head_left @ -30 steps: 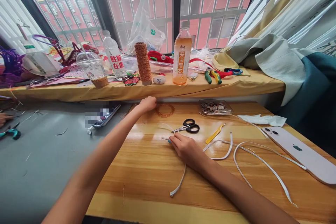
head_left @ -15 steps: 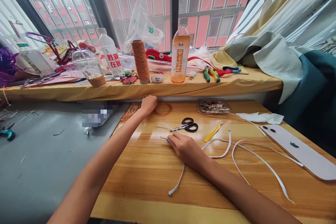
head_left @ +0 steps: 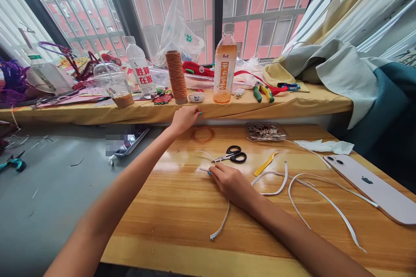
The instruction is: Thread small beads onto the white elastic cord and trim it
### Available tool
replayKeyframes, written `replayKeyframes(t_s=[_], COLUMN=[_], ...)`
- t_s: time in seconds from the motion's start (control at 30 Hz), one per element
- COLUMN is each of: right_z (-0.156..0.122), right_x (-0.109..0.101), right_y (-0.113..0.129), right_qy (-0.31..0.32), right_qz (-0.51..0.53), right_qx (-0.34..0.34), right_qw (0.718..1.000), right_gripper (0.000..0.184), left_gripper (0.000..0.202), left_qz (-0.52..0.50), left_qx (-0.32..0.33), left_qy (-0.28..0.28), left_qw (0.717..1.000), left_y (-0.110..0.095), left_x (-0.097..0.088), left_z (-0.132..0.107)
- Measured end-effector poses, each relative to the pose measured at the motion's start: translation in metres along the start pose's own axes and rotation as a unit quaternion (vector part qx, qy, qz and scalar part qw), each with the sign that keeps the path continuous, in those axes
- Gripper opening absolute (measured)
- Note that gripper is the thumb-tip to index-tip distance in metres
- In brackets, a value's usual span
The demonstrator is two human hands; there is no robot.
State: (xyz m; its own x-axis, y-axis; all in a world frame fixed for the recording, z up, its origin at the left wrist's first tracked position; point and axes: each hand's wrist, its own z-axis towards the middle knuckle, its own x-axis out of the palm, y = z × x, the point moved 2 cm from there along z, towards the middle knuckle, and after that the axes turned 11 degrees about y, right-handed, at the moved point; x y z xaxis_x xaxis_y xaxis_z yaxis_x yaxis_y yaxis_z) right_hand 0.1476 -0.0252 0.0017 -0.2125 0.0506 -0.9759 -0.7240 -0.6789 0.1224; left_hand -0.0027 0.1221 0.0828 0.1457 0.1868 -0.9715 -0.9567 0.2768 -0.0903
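My left hand (head_left: 185, 120) is raised at the far side of the wooden table, in front of the cloth-covered ledge. Its fingers pinch a thin copper-coloured wire (head_left: 204, 111), whose tip shows past the thumb. Just below lies a coil of copper wire (head_left: 203, 135) on the table. My right hand (head_left: 231, 181) rests mid-table, closed on a white cord; one end (head_left: 204, 169) pokes out left of the fingers, and a length (head_left: 221, 227) trails out below the hand. Black-handled scissors (head_left: 234, 155) lie just beyond it, blades pointing left.
Right of my hand are a yellow tool (head_left: 265, 164), looped white cords (head_left: 338, 210), a tissue (head_left: 325, 146) and a phone (head_left: 373, 188). A clear tray of small pieces (head_left: 266, 131) stands behind. Bottles, a thread spool (head_left: 176, 77) and pliers (head_left: 263, 92) crowd the ledge.
My left hand has lifted from the tabletop, and a wire now shows at its fingertips. The copper wire pile beside it is no longer visible. My right hand stays put on the white cord.
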Motion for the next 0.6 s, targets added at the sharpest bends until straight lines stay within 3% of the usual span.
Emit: replayKeyframes(t_s=[0.17,0.27,0.37,0.43,0.5,0.6], right_z=[0.000,0.000,0.000,0.000,-0.001,-0.001], right_x=[0.002,0.003,0.002,0.001,0.000,-0.004], right_y=[-0.001,-0.002,-0.002,-0.002,-0.003,-0.004], right_qy=[-0.006,-0.004,-0.008,-0.025,-0.054,-0.099], right_qz=[-0.006,-0.002,0.012,0.029,0.053,0.107], right_qx=[0.003,0.002,0.006,0.011,0.014,0.020], right_qw=[1.000,1.000,1.000,0.999,0.997,0.989], right_gripper=[0.017,0.017,0.019,0.022,0.025,0.026], left_gripper=[0.020,0.019,0.019,0.018,0.020,0.026], left_qz=[-0.102,-0.183,-0.292,-0.375,-0.447,-0.530], left_qx=[0.056,0.090,0.109,0.121,0.125,0.130], left_qy=[-0.100,-0.163,-0.183,-0.145,-0.060,0.082], left_qw=[0.988,0.965,0.932,0.908,0.884,0.834], left_y=[-0.006,-0.011,-0.014,-0.018,-0.023,-0.036], left_x=[-0.021,-0.039,-0.059,-0.068,-0.069,-0.051], left_z=[0.001,0.000,-0.007,-0.020,-0.040,-0.078])
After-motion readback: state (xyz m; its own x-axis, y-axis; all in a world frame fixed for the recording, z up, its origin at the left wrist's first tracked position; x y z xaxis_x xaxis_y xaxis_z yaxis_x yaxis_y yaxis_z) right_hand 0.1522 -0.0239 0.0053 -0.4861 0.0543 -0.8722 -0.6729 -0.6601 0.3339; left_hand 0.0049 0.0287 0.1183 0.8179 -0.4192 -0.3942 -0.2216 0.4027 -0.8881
